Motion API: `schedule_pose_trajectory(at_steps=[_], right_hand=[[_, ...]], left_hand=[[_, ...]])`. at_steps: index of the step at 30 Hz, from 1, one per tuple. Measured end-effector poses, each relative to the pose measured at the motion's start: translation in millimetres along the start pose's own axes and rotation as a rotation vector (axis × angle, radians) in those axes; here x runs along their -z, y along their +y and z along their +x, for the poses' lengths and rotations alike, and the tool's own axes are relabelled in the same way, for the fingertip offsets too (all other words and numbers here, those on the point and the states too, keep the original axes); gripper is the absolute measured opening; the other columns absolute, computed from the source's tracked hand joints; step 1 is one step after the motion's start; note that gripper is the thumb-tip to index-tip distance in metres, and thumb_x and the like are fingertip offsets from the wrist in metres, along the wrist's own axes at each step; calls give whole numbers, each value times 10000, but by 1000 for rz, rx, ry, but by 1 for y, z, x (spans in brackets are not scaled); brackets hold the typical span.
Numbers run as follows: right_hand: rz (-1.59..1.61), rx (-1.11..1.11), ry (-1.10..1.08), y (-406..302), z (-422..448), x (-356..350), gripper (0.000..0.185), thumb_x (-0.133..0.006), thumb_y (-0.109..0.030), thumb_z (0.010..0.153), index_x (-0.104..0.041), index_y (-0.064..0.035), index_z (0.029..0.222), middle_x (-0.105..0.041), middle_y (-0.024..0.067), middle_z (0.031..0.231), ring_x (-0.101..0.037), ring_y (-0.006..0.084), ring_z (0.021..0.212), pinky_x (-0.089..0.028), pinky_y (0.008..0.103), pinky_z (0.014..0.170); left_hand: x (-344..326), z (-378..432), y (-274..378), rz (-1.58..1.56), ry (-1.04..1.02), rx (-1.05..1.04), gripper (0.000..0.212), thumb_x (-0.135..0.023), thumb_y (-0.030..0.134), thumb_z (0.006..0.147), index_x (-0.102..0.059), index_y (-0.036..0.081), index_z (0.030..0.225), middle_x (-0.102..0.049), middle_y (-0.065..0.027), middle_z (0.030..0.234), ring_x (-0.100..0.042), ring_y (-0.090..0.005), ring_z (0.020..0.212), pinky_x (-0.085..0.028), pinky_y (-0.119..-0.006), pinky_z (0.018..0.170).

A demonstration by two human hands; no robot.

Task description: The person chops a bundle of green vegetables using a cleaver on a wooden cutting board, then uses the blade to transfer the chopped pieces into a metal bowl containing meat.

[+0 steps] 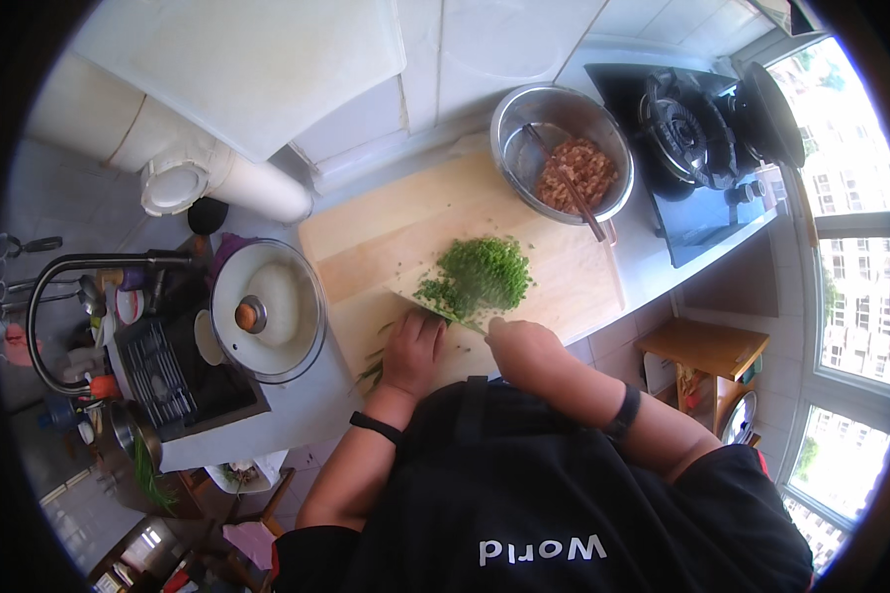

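Note:
My right hand (523,352) grips the handle of a kitchen knife (445,313), whose blade lies across the wooden cutting board (386,215). Just left of the blade, my left hand (414,348) presses down with bent fingers on green stalks (374,370), most of them hidden under it. Beyond the blade is a pile of finely chopped greens (489,274), with loose bits scattered around. At the board's far right corner stands a steel bowl (506,159) of minced meat (582,174), a pair of chopsticks (564,178) leaning in it.
Left of the board sits a round pot with a glass lid (297,326), beside a sink (230,400) with a black faucet (37,319). A gas stove (712,215) is at the right. A white pipe (259,185) stands behind the board. Below the counter's right end is a wooden stool (704,345).

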State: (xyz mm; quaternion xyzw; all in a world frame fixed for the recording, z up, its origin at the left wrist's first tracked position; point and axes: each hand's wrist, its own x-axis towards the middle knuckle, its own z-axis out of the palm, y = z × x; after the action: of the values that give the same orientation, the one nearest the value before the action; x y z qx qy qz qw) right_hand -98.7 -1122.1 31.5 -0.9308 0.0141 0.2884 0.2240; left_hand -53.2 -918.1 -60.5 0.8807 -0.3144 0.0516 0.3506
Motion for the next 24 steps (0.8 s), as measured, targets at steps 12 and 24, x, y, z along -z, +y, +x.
schedule_pose_trajectory(at_steps=[12,24], right_hand=[[42,3,-11,0,-8,8,264,-541,-265,1016,-612,-13,985,-711,220,869,-695,420,860,-548,526,763],[233,25,183,20,3,-10,292,-569,-290,1005,-611,-12,923,-685,242,825,-667,447,823,-525,540,757]], left_hand=[[-2,-6,2,7,43,6,131,-696,65,856,-658,39,979,-610,-138,1007,-603,-359,970,-520,-461,871],[13,-13,7,41,9,-4,214,-769,108,816,-643,79,986,-594,-115,1060,-590,-343,1012,-495,-459,903]])
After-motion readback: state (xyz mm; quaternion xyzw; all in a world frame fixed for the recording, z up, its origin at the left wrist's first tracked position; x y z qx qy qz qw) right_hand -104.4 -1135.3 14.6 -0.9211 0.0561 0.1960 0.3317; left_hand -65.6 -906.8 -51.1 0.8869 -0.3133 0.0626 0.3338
